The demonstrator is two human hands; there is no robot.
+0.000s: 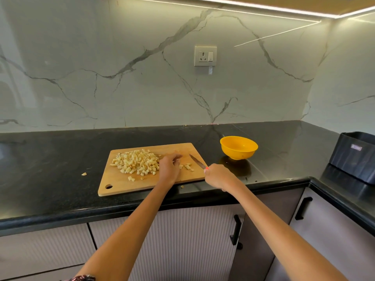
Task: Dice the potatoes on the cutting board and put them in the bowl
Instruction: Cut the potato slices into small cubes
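Diced potatoes heaped at 9 o'clock on cutting board, cleared from cutting zone. Left hand grip loose, fingers curled over few pieces at centre, likely gathering. Right hand grip clenched on knife, blade angled aside. Bowl empty, 2 o'clock on desk.

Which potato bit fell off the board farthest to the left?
The lone potato piece on the black counter, left of the cutting board. The other stray piece lies by the board's front edge, near the arms.
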